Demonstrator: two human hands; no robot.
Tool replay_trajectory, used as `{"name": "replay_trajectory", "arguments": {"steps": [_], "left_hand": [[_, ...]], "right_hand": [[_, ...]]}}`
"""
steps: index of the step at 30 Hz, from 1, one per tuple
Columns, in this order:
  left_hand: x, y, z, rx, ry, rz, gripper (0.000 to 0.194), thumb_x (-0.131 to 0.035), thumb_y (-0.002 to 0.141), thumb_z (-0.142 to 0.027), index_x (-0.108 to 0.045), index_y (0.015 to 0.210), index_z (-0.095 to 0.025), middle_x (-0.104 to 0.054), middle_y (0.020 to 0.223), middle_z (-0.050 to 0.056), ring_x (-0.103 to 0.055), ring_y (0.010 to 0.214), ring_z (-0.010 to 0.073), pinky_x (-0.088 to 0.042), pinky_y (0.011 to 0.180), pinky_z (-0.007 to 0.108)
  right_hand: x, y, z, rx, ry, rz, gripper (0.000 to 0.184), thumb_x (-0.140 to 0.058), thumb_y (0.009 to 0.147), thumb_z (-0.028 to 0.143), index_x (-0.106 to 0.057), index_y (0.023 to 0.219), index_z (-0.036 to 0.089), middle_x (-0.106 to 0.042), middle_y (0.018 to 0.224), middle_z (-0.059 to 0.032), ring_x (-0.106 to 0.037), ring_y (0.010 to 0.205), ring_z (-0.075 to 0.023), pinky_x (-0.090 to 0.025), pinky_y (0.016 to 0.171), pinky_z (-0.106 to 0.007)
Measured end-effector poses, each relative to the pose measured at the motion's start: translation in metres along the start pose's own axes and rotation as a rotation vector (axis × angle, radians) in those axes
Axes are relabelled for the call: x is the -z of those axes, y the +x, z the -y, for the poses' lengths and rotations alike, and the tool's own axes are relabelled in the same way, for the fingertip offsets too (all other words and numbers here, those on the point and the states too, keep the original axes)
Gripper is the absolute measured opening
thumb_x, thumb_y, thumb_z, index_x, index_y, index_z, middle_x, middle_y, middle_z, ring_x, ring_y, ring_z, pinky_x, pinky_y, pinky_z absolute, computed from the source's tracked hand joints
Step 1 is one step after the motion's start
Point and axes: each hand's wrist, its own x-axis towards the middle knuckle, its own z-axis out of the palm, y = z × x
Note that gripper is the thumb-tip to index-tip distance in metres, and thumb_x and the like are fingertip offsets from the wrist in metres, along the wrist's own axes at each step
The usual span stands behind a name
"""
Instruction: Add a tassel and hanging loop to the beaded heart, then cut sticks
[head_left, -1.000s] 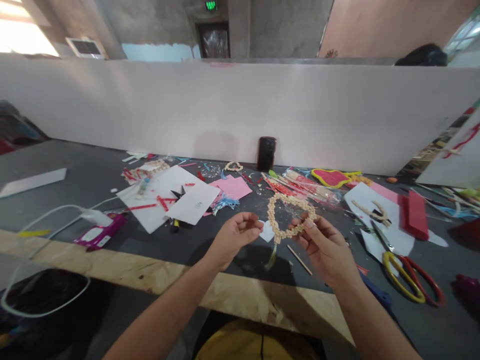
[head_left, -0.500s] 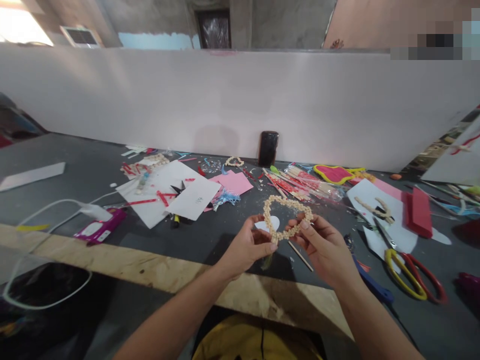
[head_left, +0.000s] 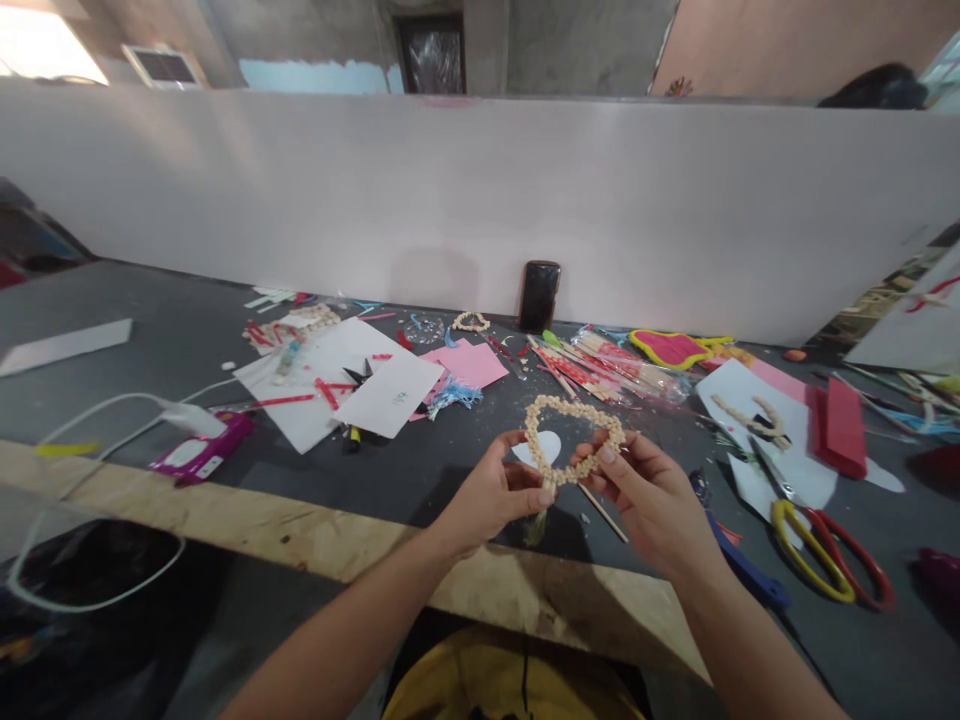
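"Nearer the wearer than the smartphone [head_left: 540,296], what's gripped?"
"Beaded heart [head_left: 532,440]: tip pinched by left hand [head_left: 486,503], right edge by right hand [head_left: 663,505]."
"Progress?"
"Outline seemingly closed, tassel [head_left: 535,528] attached; what's left can't be told."
"Pointing?"
"Tip aimed down-left, away from smartphone; long axis tilted, lobes up-right."

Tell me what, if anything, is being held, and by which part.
A pale heart-shaped ring: the left hand pinches its bottom tip, the right hand its lower right side.
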Motion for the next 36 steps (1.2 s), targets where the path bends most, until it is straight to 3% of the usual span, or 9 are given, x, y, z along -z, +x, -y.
{"name": "replay_trajectory", "arguments": {"steps": [7,12,14,17,19,24,28,33,36], "left_hand": [[0.022,0.001,-0.016,-0.049,0.019,0.125,0.073,-0.082,0.055,-0.022,-0.047,0.119,-0.021,-0.055,0.118,0.010,-0.051,0.111,0.0217,-0.036,0.095,0.034],[0.031,0.009,-0.042,-0.033,-0.026,0.066,0.047,-0.069,0.073,-0.035,-0.054,0.114,-0.019,-0.058,0.115,0.011,-0.056,0.101,0.0206,-0.044,0.086,0.034],[0.036,0.016,-0.048,-0.090,-0.097,-0.036,0.040,-0.066,0.074,-0.039,-0.056,0.107,-0.019,-0.060,0.108,0.009,-0.058,0.095,0.0187,-0.046,0.083,0.033],[0.043,0.023,-0.050,-0.284,-0.091,-0.329,0.037,-0.067,0.073,-0.040,-0.055,0.101,-0.020,-0.058,0.104,0.005,-0.056,0.096,0.0148,-0.044,0.085,0.029],[0.043,0.022,-0.048,-0.333,0.006,-0.399,0.044,-0.070,0.070,-0.035,-0.051,0.107,-0.021,-0.056,0.106,0.004,-0.055,0.098,0.0134,-0.042,0.086,0.027],[0.027,0.010,-0.041,-0.097,0.103,-0.117,0.065,-0.075,0.064,-0.026,-0.040,0.119,-0.019,-0.059,0.093,0.004,-0.059,0.084,0.0152,-0.047,0.080,0.034],[0.022,0.005,-0.036,-0.048,0.076,-0.108,0.069,-0.078,0.060,-0.024,-0.041,0.119,-0.019,-0.060,0.089,0.003,-0.059,0.081,0.0147,-0.048,0.078,0.034],[0.029,0.000,-0.035,0.027,-0.077,0.002,0.062,-0.077,0.063,-0.024,-0.045,0.116,-0.020,-0.061,0.089,0.004,-0.061,0.080,0.0152,-0.050,0.074,0.032],[0.029,-0.003,-0.033,0.070,-0.134,0.052,0.057,-0.076,0.065,-0.021,-0.048,0.114,-0.019,-0.062,0.089,0.004,-0.061,0.078,0.0146,-0.051,0.073,0.032]], "right_hand": [[0.000,0.000,0.007,-0.043,-0.042,-0.008,0.020,-0.074,0.068,0.031,-0.065,0.084,0.022,-0.067,0.079,-0.0013,-0.060,0.073,-0.0118,-0.048,0.059,-0.020],[0.000,0.000,0.004,-0.090,-0.117,0.024,0.021,-0.073,0.068,0.034,-0.065,0.083,0.022,-0.066,0.081,-0.0016,-0.058,0.068,-0.0107,-0.048,0.058,-0.021],[-0.001,0.000,0.005,-0.058,-0.103,0.000,0.021,-0.074,0.067,0.034,-0.066,0.083,0.022,-0.065,0.080,-0.0010,-0.058,0.068,-0.0107,-0.048,0.058,-0.021],[-0.002,0.000,0.006,-0.009,-0.071,-0.032,0.021,-0.075,0.066,0.033,-0.065,0.082,0.023,-0.064,0.080,-0.0001,-0.057,0.068,-0.0102,-0.047,0.057,-0.020],[-0.003,0.001,0.005,0.002,-0.080,-0.033,0.021,-0.075,0.066,0.033,-0.065,0.081,0.023,-0.062,0.079,0.0007,-0.057,0.068,-0.0099,-0.048,0.059,-0.021],[-0.009,0.004,-0.002,0.043,-0.253,0.009,0.023,-0.072,0.070,0.037,-0.063,0.085,0.022,-0.062,0.080,0.0002,-0.058,0.072,-0.0126,-0.050,0.066,-0.025],[-0.021,0.002,0.000,0.064,-0.364,0.075,0.026,-0.072,0.068,0.039,-0.064,0.085,0.022,-0.063,0.079,-0.0013,-0.057,0.069,-0.0134,-0.050,0.067,-0.026],[-0.025,0.004,0.002,-0.020,-0.160,0.128,0.030,-0.063,0.074,0.049,-0.064,0.095,0.027,-0.066,0.092,-0.0046,-0.060,0.076,-0.0171,-0.051,0.063,-0.028],[-0.025,0.012,-0.003,-0.045,-0.189,0.154,0.029,-0.070,0.070,0.040,-0.065,0.095,0.027,-0.065,0.090,-0.0031,-0.059,0.072,-0.0153,-0.050,0.062,-0.026]]}}
